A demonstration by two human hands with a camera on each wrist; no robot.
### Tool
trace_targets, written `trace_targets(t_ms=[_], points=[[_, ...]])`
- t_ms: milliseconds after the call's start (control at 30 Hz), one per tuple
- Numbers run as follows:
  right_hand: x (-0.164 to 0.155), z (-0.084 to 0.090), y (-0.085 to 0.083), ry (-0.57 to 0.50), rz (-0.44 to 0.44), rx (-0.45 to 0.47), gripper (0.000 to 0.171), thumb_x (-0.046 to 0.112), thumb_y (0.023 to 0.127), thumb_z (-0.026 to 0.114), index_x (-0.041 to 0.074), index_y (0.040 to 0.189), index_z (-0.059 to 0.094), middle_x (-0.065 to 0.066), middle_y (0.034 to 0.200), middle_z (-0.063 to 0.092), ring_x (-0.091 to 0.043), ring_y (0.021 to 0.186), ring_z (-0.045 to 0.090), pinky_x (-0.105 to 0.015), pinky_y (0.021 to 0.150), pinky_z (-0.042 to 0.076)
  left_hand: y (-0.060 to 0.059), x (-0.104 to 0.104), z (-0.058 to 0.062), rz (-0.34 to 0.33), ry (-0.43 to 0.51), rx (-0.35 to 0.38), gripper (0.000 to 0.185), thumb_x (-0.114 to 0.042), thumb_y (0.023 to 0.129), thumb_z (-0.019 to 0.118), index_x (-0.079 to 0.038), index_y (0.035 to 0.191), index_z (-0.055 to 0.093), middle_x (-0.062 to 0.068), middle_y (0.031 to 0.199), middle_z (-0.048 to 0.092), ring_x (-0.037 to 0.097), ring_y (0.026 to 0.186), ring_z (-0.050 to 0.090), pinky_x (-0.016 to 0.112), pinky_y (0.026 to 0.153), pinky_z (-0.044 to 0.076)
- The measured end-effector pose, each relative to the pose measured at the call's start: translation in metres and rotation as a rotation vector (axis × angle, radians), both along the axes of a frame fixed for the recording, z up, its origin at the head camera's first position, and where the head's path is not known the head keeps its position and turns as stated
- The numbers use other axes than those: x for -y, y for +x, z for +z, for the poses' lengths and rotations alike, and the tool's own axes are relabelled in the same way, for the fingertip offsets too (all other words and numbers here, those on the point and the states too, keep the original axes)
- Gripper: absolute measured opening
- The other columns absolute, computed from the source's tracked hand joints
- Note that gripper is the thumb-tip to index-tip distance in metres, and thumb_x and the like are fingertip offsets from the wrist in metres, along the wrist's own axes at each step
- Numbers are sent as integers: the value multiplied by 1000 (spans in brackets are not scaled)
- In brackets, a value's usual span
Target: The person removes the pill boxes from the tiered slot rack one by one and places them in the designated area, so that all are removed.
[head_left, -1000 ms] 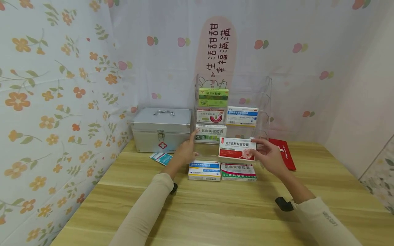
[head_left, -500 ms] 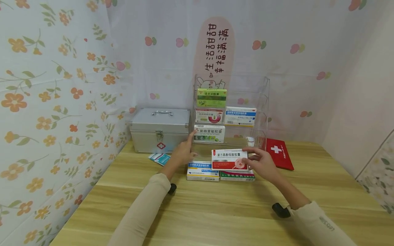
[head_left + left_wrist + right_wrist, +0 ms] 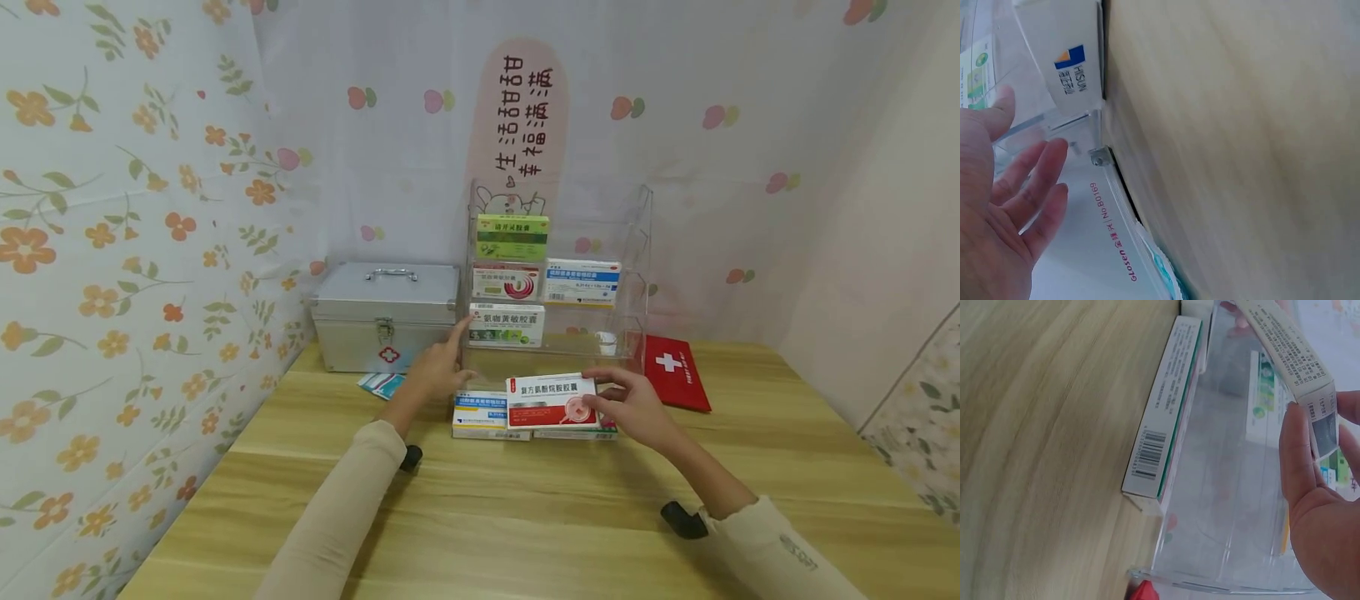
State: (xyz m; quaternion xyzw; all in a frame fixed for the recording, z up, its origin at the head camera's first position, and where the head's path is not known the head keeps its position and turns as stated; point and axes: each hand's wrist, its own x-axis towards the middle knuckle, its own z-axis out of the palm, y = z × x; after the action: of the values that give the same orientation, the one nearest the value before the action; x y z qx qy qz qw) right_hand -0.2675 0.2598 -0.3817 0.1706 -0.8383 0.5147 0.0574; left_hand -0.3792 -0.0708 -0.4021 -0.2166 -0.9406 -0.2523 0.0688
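My right hand [image 3: 633, 410] pinches a red-and-white medicine box [image 3: 549, 414] by its right end, thumb in front. The box is raised before the rack, overlapping two boxes on the table in the head view. The right wrist view shows its printed narrow side, with the fingers [image 3: 1297, 450] at its end. My left hand [image 3: 437, 368] points its index finger at the left edge of a white-and-green medicine box [image 3: 517, 331] on the lowest tier of the clear display rack [image 3: 641, 250]. In the left wrist view, the left hand's other fingers [image 3: 1035, 181] are spread and hold nothing.
A blue-and-white box [image 3: 476, 417] and a mostly covered green-and-white box [image 3: 1163, 406] lie before the rack. Higher tiers hold a green box [image 3: 512, 242], a red-ringed box [image 3: 505, 283] and a blue-and-white box [image 3: 582, 282]. A silver case [image 3: 386, 312] stands left, a red pouch [image 3: 678, 375] right.
My right hand has brought the red-and-white box down and leftward, away from the rack, over the table boxes. My left hand stays at the rack's lower left.
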Motion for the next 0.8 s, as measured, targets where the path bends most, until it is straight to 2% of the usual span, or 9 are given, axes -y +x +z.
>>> trace_targets(t_ms=[167, 267, 400, 467, 600, 800], points=[[2, -5, 1, -16, 15, 24, 41, 18, 90, 74, 7, 128, 62, -20, 124, 58, -29, 96, 67, -32, 72, 59, -1, 4, -2, -32, 22, -33, 95, -34, 93, 70, -33, 158, 1, 0, 69, 58, 16, 53, 54, 31, 50, 45], [5, -5, 4, -21, 23, 54, 40, 18, 90, 74, 8, 128, 63, -20, 123, 58, -29, 95, 67, -34, 71, 59, -2, 5, 0, -49, 36, -14, 91, -35, 95, 68, -32, 158, 3, 0, 70, 59, 16, 53, 55, 32, 51, 47], [8, -7, 8, 6, 30, 73, 43, 20, 90, 74, 7, 129, 62, -20, 124, 57, -30, 100, 67, -33, 75, 59, -1, 4, 3, -47, 68, 42, 91, -31, 95, 68, -34, 158, 2, 4, 68, 60, 18, 53, 57, 33, 52, 49], [9, -8, 10, 4, 28, 93, 44, 20, 89, 75, 7, 129, 62, -21, 124, 57, -31, 101, 67, -35, 74, 59, -1, 4, 4, -42, 81, 53, 92, -28, 95, 69, -35, 158, 2, 4, 68, 60, 18, 53, 58, 33, 52, 49], [11, -11, 14, -4, 26, 141, 45, 20, 88, 77, 8, 129, 62, -21, 125, 57, -32, 101, 66, -40, 69, 60, -1, 3, 4, -39, 90, 52, 93, -26, 95, 69, -37, 158, 2, 4, 70, 59, 18, 54, 58, 32, 52, 49], [16, -14, 20, -12, 44, 182, 46, 22, 87, 78, 7, 128, 62, -22, 126, 58, -32, 100, 67, -40, 66, 60, -2, 1, 2, -34, 108, 45, 93, -21, 93, 71, -37, 157, 5, 4, 73, 59, 18, 55, 58, 32, 53, 50]])
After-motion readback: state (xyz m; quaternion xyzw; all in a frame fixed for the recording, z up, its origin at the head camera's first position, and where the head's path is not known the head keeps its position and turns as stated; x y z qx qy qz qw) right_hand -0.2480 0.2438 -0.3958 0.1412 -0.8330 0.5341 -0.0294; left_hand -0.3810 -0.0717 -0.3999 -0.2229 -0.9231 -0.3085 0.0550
